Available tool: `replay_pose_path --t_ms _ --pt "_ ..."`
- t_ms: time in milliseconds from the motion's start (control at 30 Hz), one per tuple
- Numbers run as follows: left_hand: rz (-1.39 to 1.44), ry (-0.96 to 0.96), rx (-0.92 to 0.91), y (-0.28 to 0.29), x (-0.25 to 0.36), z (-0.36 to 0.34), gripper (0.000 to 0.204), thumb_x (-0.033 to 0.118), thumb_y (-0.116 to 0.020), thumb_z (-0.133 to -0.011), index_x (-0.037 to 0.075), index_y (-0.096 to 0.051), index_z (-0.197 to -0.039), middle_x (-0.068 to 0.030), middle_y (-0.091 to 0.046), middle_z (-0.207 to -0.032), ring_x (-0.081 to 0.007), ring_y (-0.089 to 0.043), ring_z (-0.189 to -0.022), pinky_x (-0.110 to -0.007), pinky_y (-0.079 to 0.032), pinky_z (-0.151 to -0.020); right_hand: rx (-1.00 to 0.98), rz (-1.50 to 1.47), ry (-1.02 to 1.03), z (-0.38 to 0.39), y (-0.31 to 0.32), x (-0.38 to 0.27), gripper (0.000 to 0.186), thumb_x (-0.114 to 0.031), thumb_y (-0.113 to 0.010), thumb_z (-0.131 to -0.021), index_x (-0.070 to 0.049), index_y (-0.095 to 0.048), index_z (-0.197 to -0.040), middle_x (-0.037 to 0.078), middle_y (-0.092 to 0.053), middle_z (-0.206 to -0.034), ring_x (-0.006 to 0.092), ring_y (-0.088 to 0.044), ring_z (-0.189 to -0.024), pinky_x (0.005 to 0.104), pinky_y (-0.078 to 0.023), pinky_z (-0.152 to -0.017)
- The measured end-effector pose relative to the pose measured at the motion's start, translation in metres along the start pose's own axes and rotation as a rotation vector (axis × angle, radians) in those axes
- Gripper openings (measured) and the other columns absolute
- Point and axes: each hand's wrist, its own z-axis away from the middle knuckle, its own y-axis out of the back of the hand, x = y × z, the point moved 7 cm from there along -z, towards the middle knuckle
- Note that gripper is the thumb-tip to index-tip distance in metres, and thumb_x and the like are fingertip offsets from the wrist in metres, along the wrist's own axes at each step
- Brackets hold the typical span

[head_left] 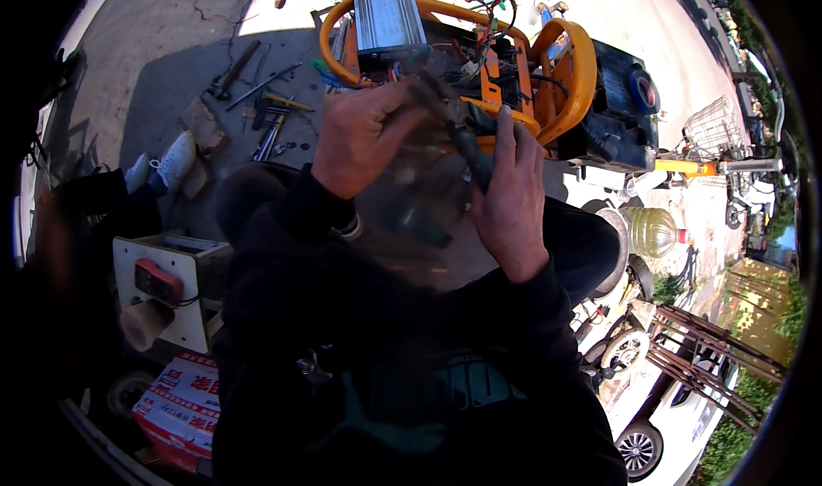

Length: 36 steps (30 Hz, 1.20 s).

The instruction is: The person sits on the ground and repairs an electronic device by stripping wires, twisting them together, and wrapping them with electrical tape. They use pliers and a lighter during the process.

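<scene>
Between the left hand point(355, 139) and the right hand point(511, 203): pliers point(469, 148)

Along the thumb side of the right hand runs one dark handle of the pliers; the thumb presses on it from below, and the other fingers, long and close together, reach up past it, so the hand has a firm hold. The pliers slant, head up and toward the left hand. There the left thumb and index finger curl in beside the head, touching or nearly so; blur hides whether they pinch anything.

Just beyond the fingers sits an orange frame point(586, 62). It carries a silver box point(390, 23), ahead of the left fingers, and loose wires point(492, 28), ahead of the right ones. Farther right of the right fingers is a black case point(612, 101) with a blue ring point(644, 90) on it.

Left of the left fingers, a hammer point(240, 65), screwdrivers point(270, 135) and a brick point(204, 125) lie on the ground point(171, 83), the brick near a white shoe point(177, 158). Lower left of the fingers, a red meter point(158, 280) rests against a pale box point(190, 319), with a red-and-white carton point(181, 409) below. Well right of the right fingers lies a yellowish bottle point(651, 232).
</scene>
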Motion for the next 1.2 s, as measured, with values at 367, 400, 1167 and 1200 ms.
replay_pose_path --t_ms 367,400,1167,1200 --pt "-0.022 -0.009 -0.006 -0.004 0.002 -0.002 0.013 0.007 -0.073 -0.092 0.001 -0.075 -0.103 -0.0129 -0.072 -0.079 -0.0243 -0.073 -0.07 -0.033 -0.054 -0.064 0.086 0.018 -0.009 0.003 -0.006 0.01 0.08 -0.003 -0.073 -0.076 0.002 -0.041 -0.15 0.025 -0.052 -0.129 0.0455 -0.052 -0.123 0.0521 -0.043 -0.105" --pt "-0.017 -0.001 -0.014 -0.003 0.001 -0.002 0.014 0.007 -0.073 -0.092 0.001 -0.075 -0.104 -0.0127 -0.072 -0.08 -0.0231 -0.074 -0.071 -0.032 -0.055 -0.064 0.101 0.02 -0.008 0.004 -0.005 0.01 0.079 -0.004 -0.074 -0.076 0.002 -0.042 -0.148 0.025 -0.053 -0.128 0.0452 -0.052 -0.122 0.0521 -0.043 -0.104" --pt "-0.019 -0.019 -0.005 0.0 0.002 -0.003 0.012 0.006 -0.074 -0.091 0.0 -0.076 -0.101 -0.0152 -0.073 -0.081 -0.0287 -0.074 -0.072 -0.034 -0.055 -0.063 0.053 -0.092 -0.003 0.001 -0.012 0.009 0.066 -0.006 -0.074 -0.079 0.002 -0.045 -0.137 0.023 -0.056 -0.115 0.0443 -0.057 -0.107 0.0516 -0.047 -0.091" --pt "-0.009 -0.026 -0.002 0.0 0.002 -0.003 0.012 0.006 -0.074 -0.092 -0.001 -0.076 -0.101 -0.0139 -0.073 -0.079 -0.0249 -0.074 -0.069 -0.033 -0.055 -0.062 0.051 -0.089 0.0 0.001 -0.012 0.009 0.065 -0.006 -0.074 -0.078 0.001 -0.046 -0.137 0.022 -0.056 -0.114 0.044 -0.057 -0.107 0.0516 -0.046 -0.09"
